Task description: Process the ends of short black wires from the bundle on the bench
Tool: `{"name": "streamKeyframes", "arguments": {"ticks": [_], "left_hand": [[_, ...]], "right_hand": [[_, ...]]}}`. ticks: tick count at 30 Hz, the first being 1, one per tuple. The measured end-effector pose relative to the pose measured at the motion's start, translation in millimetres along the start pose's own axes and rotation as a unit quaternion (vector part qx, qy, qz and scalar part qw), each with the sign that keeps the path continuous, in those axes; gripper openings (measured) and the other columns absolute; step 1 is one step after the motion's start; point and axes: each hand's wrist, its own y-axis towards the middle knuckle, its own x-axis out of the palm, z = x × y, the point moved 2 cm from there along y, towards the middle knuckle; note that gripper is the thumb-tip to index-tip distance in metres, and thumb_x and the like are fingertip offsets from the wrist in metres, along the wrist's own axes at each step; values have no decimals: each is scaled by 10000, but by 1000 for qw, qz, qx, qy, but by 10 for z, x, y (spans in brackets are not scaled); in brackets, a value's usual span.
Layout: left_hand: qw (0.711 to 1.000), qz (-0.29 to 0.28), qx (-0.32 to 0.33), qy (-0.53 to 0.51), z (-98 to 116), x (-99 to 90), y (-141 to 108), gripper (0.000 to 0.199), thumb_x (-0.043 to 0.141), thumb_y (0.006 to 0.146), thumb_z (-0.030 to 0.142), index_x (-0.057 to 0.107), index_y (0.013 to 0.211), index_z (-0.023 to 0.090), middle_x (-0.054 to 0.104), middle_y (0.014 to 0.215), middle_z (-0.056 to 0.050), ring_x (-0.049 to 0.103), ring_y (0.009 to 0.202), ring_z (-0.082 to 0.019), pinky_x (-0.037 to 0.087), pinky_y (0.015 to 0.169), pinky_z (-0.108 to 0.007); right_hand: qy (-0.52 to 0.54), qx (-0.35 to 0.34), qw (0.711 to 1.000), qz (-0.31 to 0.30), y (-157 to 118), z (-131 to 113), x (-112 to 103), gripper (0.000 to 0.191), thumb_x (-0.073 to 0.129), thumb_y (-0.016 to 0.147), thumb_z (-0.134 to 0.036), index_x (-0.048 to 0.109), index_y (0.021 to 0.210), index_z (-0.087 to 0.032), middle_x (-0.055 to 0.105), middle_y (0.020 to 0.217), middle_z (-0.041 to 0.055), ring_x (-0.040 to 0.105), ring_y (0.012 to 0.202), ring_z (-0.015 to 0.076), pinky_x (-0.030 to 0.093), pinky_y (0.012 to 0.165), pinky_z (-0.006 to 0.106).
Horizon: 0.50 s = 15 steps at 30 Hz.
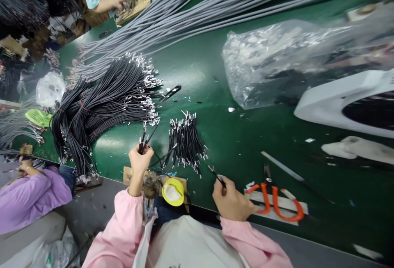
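Note:
My left hand (140,159) is closed on a few black cables (142,138) whose pale tips point up, beside the large heap of black cables (107,99). Between my hands, a smaller pile of short black cables (186,140) lies on the green table. At the right of that pile, my right hand (231,199) pinches a short black cable (219,178) with a light tip pointing up and left. Below the short cables, a yellow round container (172,192) sits at the table's edge, next to a wooden block (184,185).
Orange-handled scissors (287,214) lie right of my right hand, near a thin metal strip (281,166). Long grey cables (197,7) cross the back. A clear plastic bag (264,62) is at the right. Two people work at the far side and left.

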Motion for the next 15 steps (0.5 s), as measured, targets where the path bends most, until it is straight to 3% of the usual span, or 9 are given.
{"name": "streamKeyframes", "arguments": {"ticks": [5,11,13,15], "left_hand": [[997,60,5,-50,31,-97,-62,177,570,517,246,550,624,106,484,531,19,408,519,-65,336,528,-184],[983,57,-6,-172,-22,-100,-85,260,581,548,313,489,712,133,549,616,2,307,419,-31,261,432,-180],[984,45,-3,-170,-79,-60,-60,273,578,572,332,498,740,132,580,676,-21,362,443,-43,292,450,-186],[996,9,24,-90,-147,-12,-29,266,578,604,337,546,756,122,608,738,-50,490,572,-90,370,555,-209]], "right_hand": [[10,0,1000,-4,-7,10,9,170,553,770,-220,618,662,-106,470,360,-21,402,326,93,253,383,207],[20,1,1000,-7,-4,9,9,161,561,766,-208,613,658,-101,473,363,-19,408,327,87,254,382,205],[18,4,1000,-4,-12,7,12,157,566,763,-209,614,657,-103,470,361,-20,404,325,87,251,379,207],[15,6,1000,-3,-27,6,22,156,568,762,-214,615,656,-109,469,361,-24,399,323,89,250,376,210]]}}
